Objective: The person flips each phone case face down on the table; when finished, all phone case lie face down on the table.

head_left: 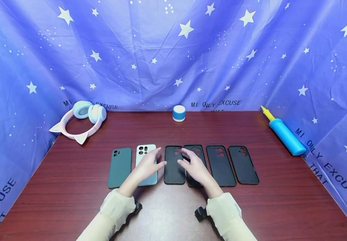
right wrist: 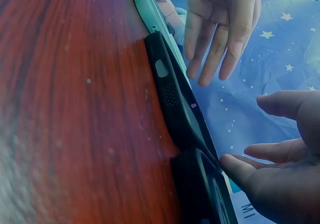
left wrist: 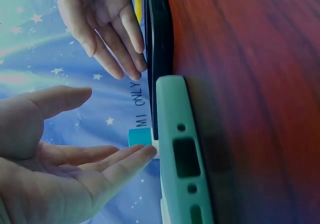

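Phone case in dull dark green [head_left: 119, 169], flat and rectangular, lies at the left end of a row of six on the glossy reddish-brown desk [head_left: 149, 130]. Next comes a pale, whitish-green rectangular phone case [head_left: 151, 179] with round camera cutouts, partly covered by the left hand [head_left: 147, 166]. To its right lie a black rectangular phone case [head_left: 174, 170], a second black case [head_left: 193, 182] close beside it and partly behind the right hand [head_left: 195, 166], a third black case [head_left: 221, 167], and a fourth black case [head_left: 244, 167] at the right end.

Both hands reach over the middle of the row. The left grip is loose, its fingers extended, its thumb well apart, holding nothing; the right grip is much the same, also with nothing in it. Whether any fingertip touches a case cannot be told.

Farther back on the desk are pink cat-eared headphones with pale blue cups [head_left: 98, 114] at the left, a small blue-and-white cylinder [head_left: 179, 113] near the middle, and a blue tubular pump with a yellow nozzle [head_left: 287, 136] at the right, all before a blue-violet, star-printed cloth [head_left: 173, 60].
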Tool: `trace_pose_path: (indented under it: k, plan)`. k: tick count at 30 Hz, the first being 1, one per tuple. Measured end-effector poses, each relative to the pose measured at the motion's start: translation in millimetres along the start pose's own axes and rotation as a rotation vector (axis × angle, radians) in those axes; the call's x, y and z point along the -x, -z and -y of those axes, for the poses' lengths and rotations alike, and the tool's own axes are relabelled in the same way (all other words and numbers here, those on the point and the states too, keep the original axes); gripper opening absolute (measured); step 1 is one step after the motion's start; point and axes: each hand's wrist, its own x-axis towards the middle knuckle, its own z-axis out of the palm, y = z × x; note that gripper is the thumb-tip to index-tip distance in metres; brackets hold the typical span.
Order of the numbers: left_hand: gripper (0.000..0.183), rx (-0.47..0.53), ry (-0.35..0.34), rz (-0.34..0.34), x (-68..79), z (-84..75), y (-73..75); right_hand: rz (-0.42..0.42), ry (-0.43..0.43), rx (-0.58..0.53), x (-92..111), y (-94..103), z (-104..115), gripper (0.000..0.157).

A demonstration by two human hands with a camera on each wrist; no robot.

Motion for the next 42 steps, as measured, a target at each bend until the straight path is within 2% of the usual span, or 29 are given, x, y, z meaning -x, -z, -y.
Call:
trace_pose_path:
  k: [5, 10, 17, 25, 33, 37, 42]
  plan:
    - [0.064, 0.018, -0.018, 0.049, -2.7, -2.4, -5.6, -0.021, -0.019, 0.021, 0, 1.5, 0, 0.059]
    - [0.065, 0.046, 0.001, 0.077, -3.3, -3.5, -7.9, -0.023, -0.016, 0.044, -1, -0.4, 1, 0.059]
    - [0.066, 0.08, 0.068, 0.081, -2.1, -3.4, -6.9, -0.006, -0.018, 0.038, 0, -6.7, 3, 0.06]
    - [0.066, 0.075, 0.072, 0.086, -0.5, -2.2, -6.3, -0.003, -0.025, 0.07, 3, -10.1, 6, 0.06]
    - [0.063, 0.048, 0.076, 0.055, -0.5, -3.5, -4.2, -0.009, 0.005, 0.101, 3, -13.8, 5, 0.06]
    - [0.06, 0.072, 0.073, 0.025, 0.0, -5.0, -2.8, -0.011, 0.001, 0.1, 2, -13.6, 6, 0.06]
    - [0.057, 0.118, 0.031, -0.024, 0.3, -6.1, -2.1, -0.004, -0.001, 0.077, 2, -13.9, 6, 0.061]
